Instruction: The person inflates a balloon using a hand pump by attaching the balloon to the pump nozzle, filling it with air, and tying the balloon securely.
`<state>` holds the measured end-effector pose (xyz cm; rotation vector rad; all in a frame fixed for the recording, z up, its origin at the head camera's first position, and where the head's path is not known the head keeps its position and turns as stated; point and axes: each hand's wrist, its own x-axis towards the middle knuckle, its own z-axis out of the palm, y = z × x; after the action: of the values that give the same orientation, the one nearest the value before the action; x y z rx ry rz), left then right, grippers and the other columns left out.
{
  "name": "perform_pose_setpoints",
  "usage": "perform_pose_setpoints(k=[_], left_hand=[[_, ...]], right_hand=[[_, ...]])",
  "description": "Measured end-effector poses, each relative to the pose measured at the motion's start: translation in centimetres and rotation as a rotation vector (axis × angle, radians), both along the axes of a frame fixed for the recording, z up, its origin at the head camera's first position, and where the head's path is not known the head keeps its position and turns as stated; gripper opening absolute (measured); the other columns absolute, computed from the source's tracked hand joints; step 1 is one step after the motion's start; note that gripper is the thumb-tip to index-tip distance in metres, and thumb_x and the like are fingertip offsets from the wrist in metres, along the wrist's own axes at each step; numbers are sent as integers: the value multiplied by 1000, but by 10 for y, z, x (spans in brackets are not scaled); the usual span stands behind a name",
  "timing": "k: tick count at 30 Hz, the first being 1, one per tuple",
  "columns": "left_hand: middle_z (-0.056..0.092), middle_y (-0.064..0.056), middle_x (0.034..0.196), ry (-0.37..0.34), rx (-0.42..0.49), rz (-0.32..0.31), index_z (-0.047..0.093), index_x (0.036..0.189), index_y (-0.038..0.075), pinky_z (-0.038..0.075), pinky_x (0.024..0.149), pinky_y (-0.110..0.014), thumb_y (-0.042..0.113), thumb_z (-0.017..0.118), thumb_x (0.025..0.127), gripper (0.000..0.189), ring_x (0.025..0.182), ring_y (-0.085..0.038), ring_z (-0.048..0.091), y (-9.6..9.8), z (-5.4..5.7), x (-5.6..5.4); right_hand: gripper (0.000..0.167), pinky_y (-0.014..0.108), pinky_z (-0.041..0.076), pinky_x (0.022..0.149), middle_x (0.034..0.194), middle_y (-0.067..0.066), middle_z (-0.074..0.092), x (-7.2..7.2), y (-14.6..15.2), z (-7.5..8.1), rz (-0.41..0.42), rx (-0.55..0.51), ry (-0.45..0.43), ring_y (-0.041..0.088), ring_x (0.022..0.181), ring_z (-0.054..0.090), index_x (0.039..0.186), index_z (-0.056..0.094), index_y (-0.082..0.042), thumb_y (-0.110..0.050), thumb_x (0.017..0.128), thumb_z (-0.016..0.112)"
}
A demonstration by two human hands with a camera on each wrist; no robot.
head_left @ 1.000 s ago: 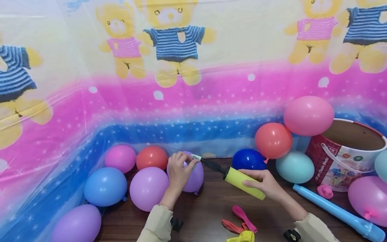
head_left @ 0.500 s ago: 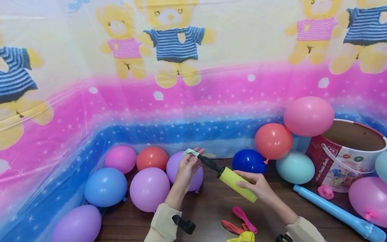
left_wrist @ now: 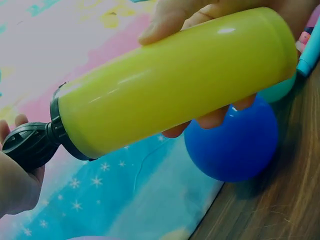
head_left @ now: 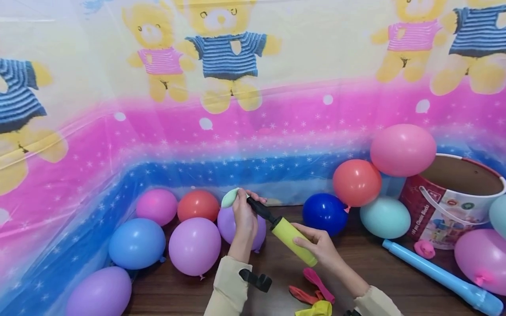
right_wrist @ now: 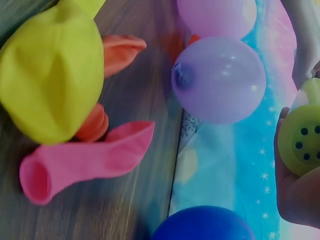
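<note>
A balloon pump with a yellow-green barrel (head_left: 294,241) and a black front end (head_left: 262,209) is held above the table, tilted up to the left. My left hand (head_left: 245,219) pinches the neck of a mint green balloon (head_left: 229,199) at the pump's tip; the black part lies against that hand. Around the barrel curl the fingers of my right hand (head_left: 322,250). Seen from the left wrist, the barrel (left_wrist: 175,85) fills the view, thumb above and fingertips below. The right wrist view shows the barrel's end cap with holes (right_wrist: 305,142).
Limp pink (head_left: 318,285), orange (head_left: 302,295) and yellow (head_left: 316,309) balloons lie near the front. Inflated balloons stand at left, including a purple one (head_left: 195,246), and a dark blue one (head_left: 325,214) behind. A bucket (head_left: 419,210) and blue tube (head_left: 439,274) are at right.
Both hands and the pump have shifted, the right hand clearly to the left. The mint balloon, earlier a small flat strip at the tip, now shows rounder and larger beyond my left thumb.
</note>
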<state>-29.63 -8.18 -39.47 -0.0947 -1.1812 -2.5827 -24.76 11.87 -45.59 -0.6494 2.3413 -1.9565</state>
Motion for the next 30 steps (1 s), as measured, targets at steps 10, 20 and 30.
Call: perform_pose_setpoints(k=[10,20,30], left_hand=[[61,4,67,6,107,-147,49,90,12,57,84,-29,30,31,107,31,64,-11,69,-17,-2,-1],[43,5,60,7,69,-137,45,89,14,51,73,-26,33,25,107,33,56,-10,51,-16,4,-6],[52,3,63,-31,-10,140,40,81,13,54,53,-26,33,27,108,36,46,-9,54,-7,15,-10]], right_hand=[[46,26,57,64,118,33,63,3,-12,3,8,-44,-63,4,77,66,136,53,2,-13,94,63],[47,27,57,63,111,28,66,3,-20,4,25,-83,-115,8,75,66,138,51,1,-17,96,61],[47,24,54,65,116,25,64,6,-36,3,15,-72,-156,7,76,63,142,48,-2,-21,99,56]])
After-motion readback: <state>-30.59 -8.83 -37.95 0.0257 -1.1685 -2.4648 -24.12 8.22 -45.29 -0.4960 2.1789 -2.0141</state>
